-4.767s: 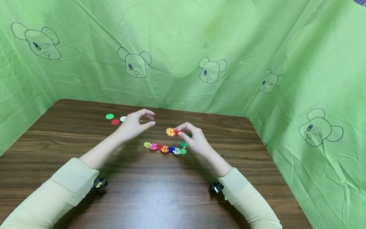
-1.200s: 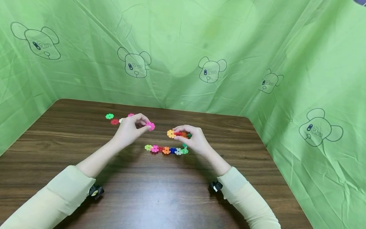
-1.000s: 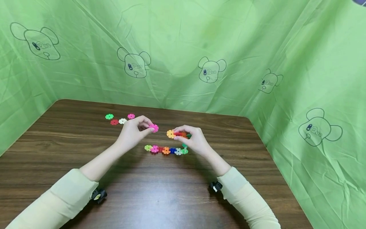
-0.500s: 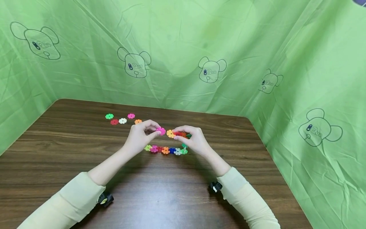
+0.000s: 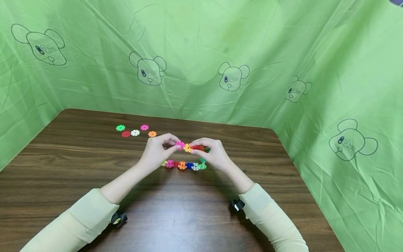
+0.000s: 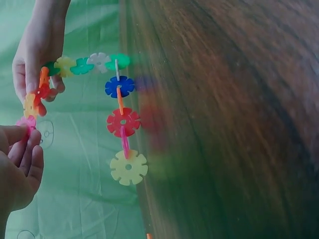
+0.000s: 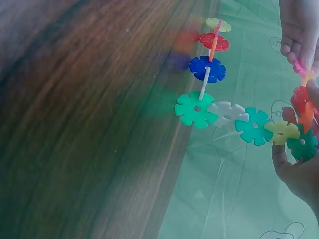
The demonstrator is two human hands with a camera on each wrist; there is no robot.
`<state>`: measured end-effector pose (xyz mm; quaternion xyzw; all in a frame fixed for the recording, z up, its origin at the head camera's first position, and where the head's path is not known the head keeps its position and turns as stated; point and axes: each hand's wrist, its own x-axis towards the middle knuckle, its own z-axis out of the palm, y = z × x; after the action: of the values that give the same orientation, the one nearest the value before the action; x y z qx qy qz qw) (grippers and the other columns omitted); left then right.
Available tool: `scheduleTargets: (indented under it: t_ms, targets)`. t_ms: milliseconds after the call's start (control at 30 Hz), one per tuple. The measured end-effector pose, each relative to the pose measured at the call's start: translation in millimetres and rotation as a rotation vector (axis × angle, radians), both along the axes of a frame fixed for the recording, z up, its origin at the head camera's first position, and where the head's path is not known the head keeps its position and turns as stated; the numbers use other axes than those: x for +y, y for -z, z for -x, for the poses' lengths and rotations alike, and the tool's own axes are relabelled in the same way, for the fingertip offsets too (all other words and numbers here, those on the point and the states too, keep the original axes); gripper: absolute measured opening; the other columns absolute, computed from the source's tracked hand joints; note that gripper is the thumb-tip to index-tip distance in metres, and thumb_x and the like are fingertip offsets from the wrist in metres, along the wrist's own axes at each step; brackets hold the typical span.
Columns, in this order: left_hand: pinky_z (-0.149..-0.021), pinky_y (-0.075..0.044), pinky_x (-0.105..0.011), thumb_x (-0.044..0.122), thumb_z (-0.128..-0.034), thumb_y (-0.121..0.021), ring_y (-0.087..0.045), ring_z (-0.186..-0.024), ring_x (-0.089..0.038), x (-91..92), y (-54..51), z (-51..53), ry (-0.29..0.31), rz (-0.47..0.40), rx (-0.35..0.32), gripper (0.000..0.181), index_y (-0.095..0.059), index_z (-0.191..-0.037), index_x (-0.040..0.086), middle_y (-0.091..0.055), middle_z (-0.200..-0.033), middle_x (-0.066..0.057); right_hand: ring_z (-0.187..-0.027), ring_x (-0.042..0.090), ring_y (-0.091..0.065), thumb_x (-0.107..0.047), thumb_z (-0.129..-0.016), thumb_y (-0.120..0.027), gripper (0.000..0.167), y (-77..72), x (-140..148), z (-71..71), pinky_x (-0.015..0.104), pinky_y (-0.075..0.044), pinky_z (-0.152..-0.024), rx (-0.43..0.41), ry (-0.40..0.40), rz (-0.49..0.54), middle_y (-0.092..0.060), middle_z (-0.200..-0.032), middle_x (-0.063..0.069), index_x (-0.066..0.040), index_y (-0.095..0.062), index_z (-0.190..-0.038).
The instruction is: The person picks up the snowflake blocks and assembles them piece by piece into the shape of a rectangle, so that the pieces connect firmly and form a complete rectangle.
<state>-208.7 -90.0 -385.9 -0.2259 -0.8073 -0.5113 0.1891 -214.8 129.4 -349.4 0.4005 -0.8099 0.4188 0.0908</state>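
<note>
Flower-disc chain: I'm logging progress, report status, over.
Left hand pinching pink disc; right hand holding chain. Pink disc against chain's orange-yellow end disc, joining unclear. Five loose discs beyond left hand, nothing seen blocking.

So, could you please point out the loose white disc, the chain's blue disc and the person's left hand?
Loose white disc (image 5: 135, 132), head view: near the middle of its upper face.
Blue disc (image 6: 128, 86), left wrist view: its face, right of centre.
Left hand (image 5: 154, 151), head view: between wrist and fingers.
</note>
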Motion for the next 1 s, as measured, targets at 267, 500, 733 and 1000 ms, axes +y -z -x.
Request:
scheduleTargets:
  t_ms: [267, 500, 733, 1000]
  targets:
    - [-0.054, -0.052, -0.026, 0.013, -0.0801, -0.075, -0.065, -0.066, -0.010, 4.4, -0.5, -1.5, -0.025, -0.006, -0.016, 0.010, -0.069, -0.088, 0.015, -0.072, -0.080, 0.005, -0.096, 0.025, -0.066, 0.000, -0.081, -0.071, 0.014, 0.7, 1.1, 1.1, 0.043, -0.054, -0.081, 0.006, 0.002, 0.003, -0.070, -0.098, 0.015, 0.001, -0.071, -0.095]
    - [-0.058, -0.054, -0.030, 0.009, -0.0799, -0.075, -0.066, -0.068, -0.009, 5.9, 0.6, -1.6, -0.010, -0.004, -0.035, 0.011, -0.067, -0.086, 0.013, -0.072, -0.081, 0.002, -0.096, 0.028, -0.065, 0.002, -0.080, -0.070, 0.015, 0.4, 1.5, 0.6, 0.046, -0.054, -0.079, 0.022, -0.023, -0.001, -0.069, -0.098, 0.017, 0.003, -0.070, -0.095]
    - [-0.054, -0.052, -0.024, 0.014, -0.0812, -0.074, -0.067, -0.068, -0.015, 4.4, -0.1, 1.4, 0.016, -0.008, -0.028, 0.011, -0.068, -0.082, 0.005, -0.072, -0.082, -0.002, -0.096, 0.024, -0.065, 0.002, -0.080, -0.071, 0.015, 1.6, 2.5, 1.5, 0.040, -0.054, -0.078, 0.038, -0.033, -0.021, -0.069, -0.098, 0.016, 0.002, -0.070, -0.095]
    - [-0.050, -0.048, -0.022, 0.011, -0.0805, -0.074, -0.067, -0.066, -0.017, 4.2, -1.2, 2.3, 0.013, -0.008, -0.047, 0.006, -0.069, -0.081, 0.008, -0.072, -0.081, -0.001, -0.097, 0.015, -0.065, -0.013, -0.084, -0.070, 0.014, 19.9, 6.3, 17.3, 0.032, -0.054, -0.080, 0.041, -0.035, -0.016, -0.070, -0.100, 0.007, -0.007, -0.072, -0.097]
